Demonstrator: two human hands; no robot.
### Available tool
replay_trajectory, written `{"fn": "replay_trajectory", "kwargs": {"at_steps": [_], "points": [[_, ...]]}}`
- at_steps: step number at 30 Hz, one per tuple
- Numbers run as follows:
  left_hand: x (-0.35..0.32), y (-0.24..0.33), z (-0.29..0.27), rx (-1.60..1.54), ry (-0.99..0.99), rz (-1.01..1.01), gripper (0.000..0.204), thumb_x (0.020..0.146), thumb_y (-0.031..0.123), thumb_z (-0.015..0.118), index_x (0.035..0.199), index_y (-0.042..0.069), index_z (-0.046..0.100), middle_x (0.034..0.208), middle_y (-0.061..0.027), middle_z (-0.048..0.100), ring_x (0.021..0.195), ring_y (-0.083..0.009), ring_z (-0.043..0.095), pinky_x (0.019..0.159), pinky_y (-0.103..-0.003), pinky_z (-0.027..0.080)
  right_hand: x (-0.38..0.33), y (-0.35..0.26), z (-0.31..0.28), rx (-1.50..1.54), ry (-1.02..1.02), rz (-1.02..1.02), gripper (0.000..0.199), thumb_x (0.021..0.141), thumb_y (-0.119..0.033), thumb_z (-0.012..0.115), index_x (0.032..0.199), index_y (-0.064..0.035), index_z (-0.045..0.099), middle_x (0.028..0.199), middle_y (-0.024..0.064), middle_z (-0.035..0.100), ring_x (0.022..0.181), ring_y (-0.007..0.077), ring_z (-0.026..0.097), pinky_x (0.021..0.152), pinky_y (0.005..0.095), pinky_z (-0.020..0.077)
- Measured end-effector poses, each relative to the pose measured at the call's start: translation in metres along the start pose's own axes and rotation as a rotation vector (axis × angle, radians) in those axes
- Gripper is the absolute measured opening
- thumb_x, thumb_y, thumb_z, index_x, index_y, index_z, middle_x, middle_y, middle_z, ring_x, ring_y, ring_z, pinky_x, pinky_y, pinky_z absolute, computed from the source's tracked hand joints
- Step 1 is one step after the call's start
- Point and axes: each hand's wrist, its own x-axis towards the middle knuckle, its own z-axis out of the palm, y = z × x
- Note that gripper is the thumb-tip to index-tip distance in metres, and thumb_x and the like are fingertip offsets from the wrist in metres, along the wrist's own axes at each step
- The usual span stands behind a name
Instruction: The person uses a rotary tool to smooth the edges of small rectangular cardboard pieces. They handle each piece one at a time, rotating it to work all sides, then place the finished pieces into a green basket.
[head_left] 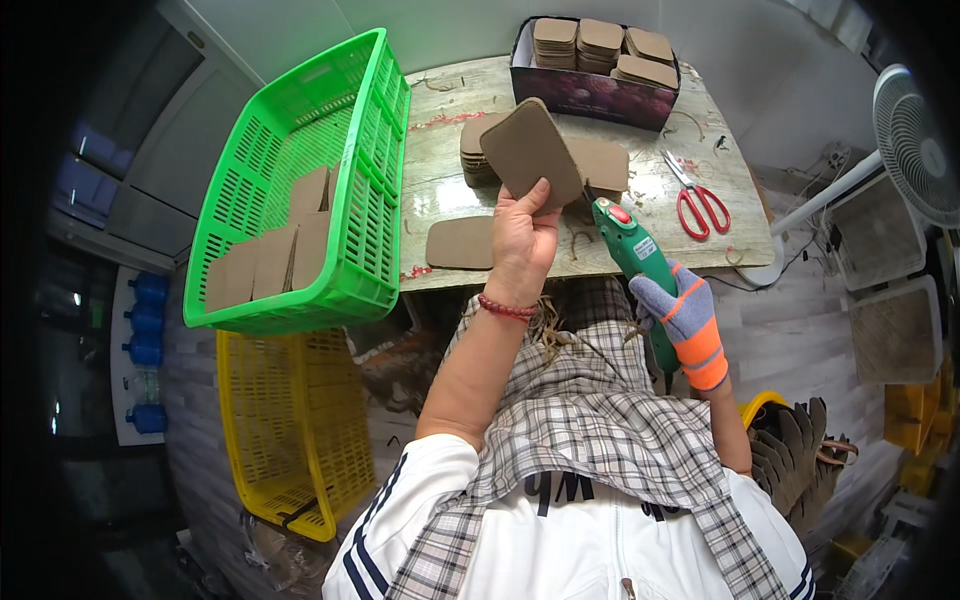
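Held up over the table is a brown rounded rectangular piece (pixel 535 155), its lower end pinched by my left hand (pixel 525 235), thumb on its face. My right hand (pixel 685 318), in a grey and orange glove, grips a green handheld power tool (pixel 637 248) with a red button. The tool's dark tip is at the right edge of the brown piece; whether they touch I cannot tell. Behind the piece sits a stack of similar pieces (pixel 476 150), and more pieces (pixel 600 163) lie to its right. Another single piece (pixel 458 243) lies flat left of my left wrist.
Red-handled scissors (pixel 700 205) lie on the table's right side. At the back stands a dark box (pixel 590 97) of stacked brown pieces. A green crate (pixel 375 190) with more pieces is on the left, above a yellow crate (pixel 320 440). A white fan (pixel 905 140) stands right.
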Motion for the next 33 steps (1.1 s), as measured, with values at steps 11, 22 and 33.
{"fn": "replay_trajectory", "kwargs": {"at_steps": [11, 22, 33], "points": [[-0.028, -0.017, -0.010, 0.141, -0.081, -0.080, 0.031, 0.084, -0.010, 0.056, 0.113, 0.003, 0.055, 0.111, -0.0115, 0.063, 0.101, -0.0231, 0.062, 0.089, -0.036, 0.052, 0.002, -0.005, -0.008, 0.011, 0.052, -0.020, 0.026, 0.080, -0.021, 0.073, 0.092, -0.0015, 0.060, 0.062, -0.0004, 0.057, 0.050, 0.0049, 0.051, 0.046, 0.0205, 0.0393], [-0.023, 0.030, -0.033, 0.545, -0.224, -0.072, 0.036, 0.078, -0.016, 0.056, 0.109, 0.002, 0.060, 0.103, -0.0076, 0.067, 0.094, -0.0156, 0.064, 0.084, -0.029, 0.052, -0.004, -0.010, -0.025, -0.111, -0.016, -0.022, 0.027, 0.082, -0.021, 0.069, 0.096, -0.0006, 0.059, 0.065, 0.0001, 0.057, 0.052, 0.0058, 0.051, 0.048, 0.0211, 0.0408], [-0.008, 0.094, -0.035, 0.966, -0.354, -0.295, 0.038, 0.072, -0.014, 0.059, 0.108, -0.001, 0.061, 0.099, -0.0037, 0.066, 0.088, -0.0104, 0.060, 0.081, -0.024, 0.048, -0.008, -0.006, -0.023, -0.179, -0.157, 0.039, 0.031, 0.078, -0.023, 0.074, 0.096, -0.0015, 0.062, 0.065, -0.0025, 0.056, 0.054, 0.0038, 0.048, 0.049, 0.0203, 0.0395]]}}
